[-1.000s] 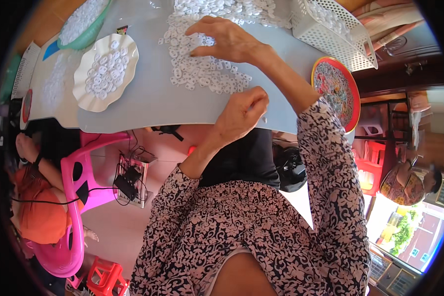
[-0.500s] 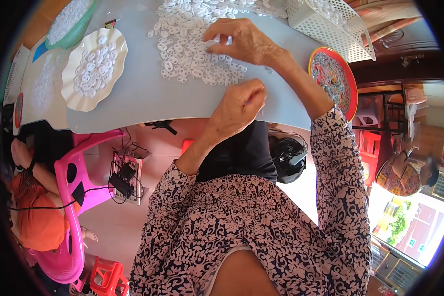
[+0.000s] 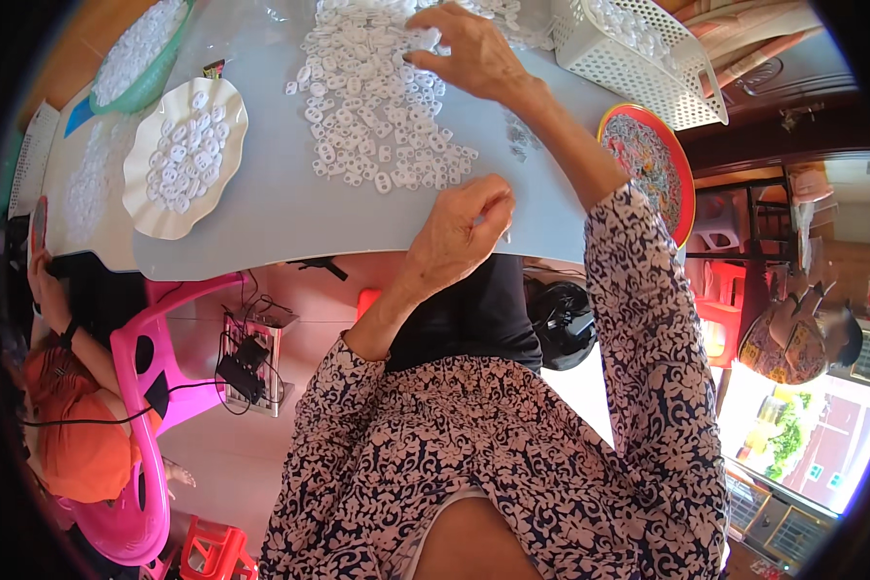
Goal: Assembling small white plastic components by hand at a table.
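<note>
Near the table's front edge my left hand is closed, fingers curled in. A tiny white bit shows under its fingertips, too small to name. My right hand reaches over the far part of a pile of small white plastic pieces with holes, its thumb and fingers apart. Nothing shows between them. The pile spreads over the grey-blue table. Left of it, a cream wavy-edged dish holds more of the white pieces.
A green bowl of white bits stands far left. At the right are a white perforated basket and a red-rimmed round tray of small grey pieces. Some small greyish pieces lie near my right forearm. A person in orange sits left by a pink chair.
My right hand has moved farther across the pile, its fingers still apart. My left hand stays closed near the table edge. The view has shifted slightly.
</note>
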Action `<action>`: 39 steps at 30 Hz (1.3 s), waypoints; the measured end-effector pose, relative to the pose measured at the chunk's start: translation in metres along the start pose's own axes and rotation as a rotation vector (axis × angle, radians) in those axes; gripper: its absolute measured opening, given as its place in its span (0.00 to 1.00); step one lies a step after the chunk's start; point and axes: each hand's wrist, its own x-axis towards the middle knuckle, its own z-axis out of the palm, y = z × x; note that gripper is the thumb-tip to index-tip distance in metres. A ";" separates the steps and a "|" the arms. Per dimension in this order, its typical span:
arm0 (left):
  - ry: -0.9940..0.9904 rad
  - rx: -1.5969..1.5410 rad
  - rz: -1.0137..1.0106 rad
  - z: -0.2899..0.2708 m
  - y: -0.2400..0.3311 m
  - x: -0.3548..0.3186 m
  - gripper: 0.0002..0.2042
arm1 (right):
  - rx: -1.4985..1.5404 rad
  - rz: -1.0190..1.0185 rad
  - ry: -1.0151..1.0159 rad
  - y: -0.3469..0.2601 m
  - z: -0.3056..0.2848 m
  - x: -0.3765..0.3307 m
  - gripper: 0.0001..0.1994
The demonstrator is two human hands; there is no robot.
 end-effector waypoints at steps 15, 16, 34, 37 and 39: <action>0.019 -0.023 -0.014 0.001 0.001 0.001 0.05 | 0.180 -0.028 -0.145 -0.010 0.003 -0.004 0.07; 0.013 -0.026 -0.016 0.001 0.001 0.001 0.05 | 0.200 -0.004 -0.215 -0.012 -0.002 -0.008 0.08; -0.006 0.002 -0.043 0.000 -0.009 0.001 0.05 | 0.074 0.094 -0.232 -0.011 -0.030 -0.072 0.06; 0.002 -0.003 -0.046 0.000 -0.006 0.001 0.05 | 0.047 0.095 -0.278 -0.007 -0.027 -0.075 0.08; 0.005 -0.005 -0.022 0.000 -0.009 0.001 0.05 | 0.071 0.092 -0.292 -0.005 -0.026 -0.075 0.09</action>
